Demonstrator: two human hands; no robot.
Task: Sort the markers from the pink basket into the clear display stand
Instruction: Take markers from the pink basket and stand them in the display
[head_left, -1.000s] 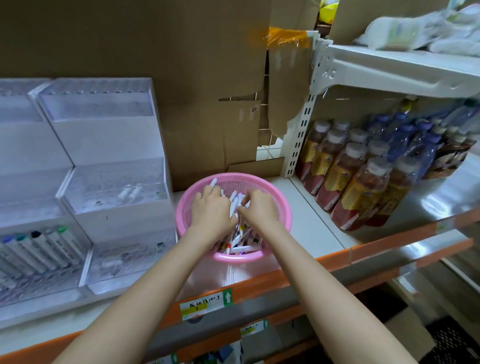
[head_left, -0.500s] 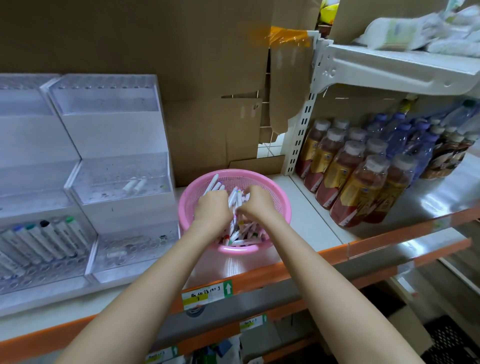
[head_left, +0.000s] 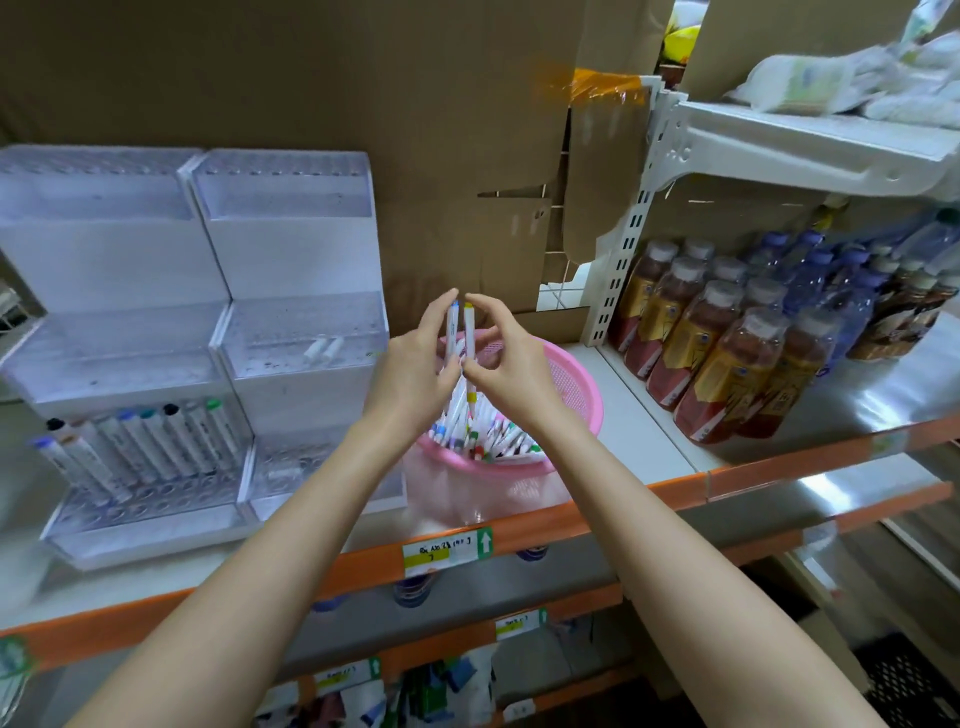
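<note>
The left hand (head_left: 415, 358) is pinching a blue-capped marker (head_left: 452, 332) upright, the right hand (head_left: 506, 358) pinching a yellow-capped marker (head_left: 470, 338) beside it, above the pink basket (head_left: 576, 384). The clear display stand (head_left: 296, 332) is waiting left of the fingers, nearer the left hand.

Field note: two arms coming into view, uncovered.
The left hand (head_left: 415, 364) and right hand (head_left: 511, 371) are showing bare; forearms (head_left: 291, 519) are running unsleeved to the frame's lower edge.
</note>
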